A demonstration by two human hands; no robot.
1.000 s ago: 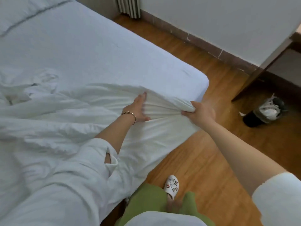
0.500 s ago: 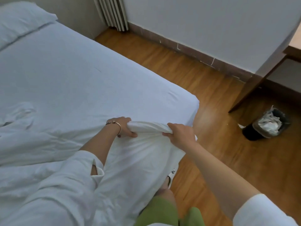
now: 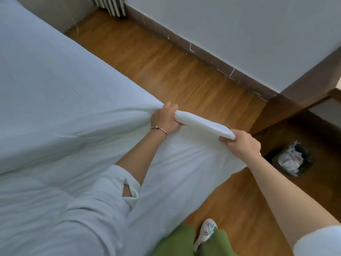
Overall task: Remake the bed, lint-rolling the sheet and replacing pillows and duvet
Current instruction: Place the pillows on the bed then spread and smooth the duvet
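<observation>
I stand at the corner of the bed (image 3: 55, 74), both hands closed around the folded edge of the white duvet (image 3: 184, 172). My left hand (image 3: 165, 120) grips one end of that thick bunched fold, fingers wrapped over it and thumb underneath, a thin bracelet (image 3: 159, 129) sitting on the wrist. My right hand (image 3: 240, 145) is fisted on the other end, knuckles up, pinching the fold so it runs taut between my two hands just above the mattress corner. Below the fold the duvet hangs down the side of the bed toward the wooden floor (image 3: 166, 67) and spreads back across the mattress toward my left sleeve (image 3: 96, 209). The pale sheet (image 3: 46, 61) lies smooth over the rest of the mattress beyond my left hand. On the floor to my right a small dark bin (image 3: 291, 159) holds crumpled white rubbish. My slipper (image 3: 205, 231) shows beneath green trousers (image 3: 177, 241) near the bed's side.
</observation>
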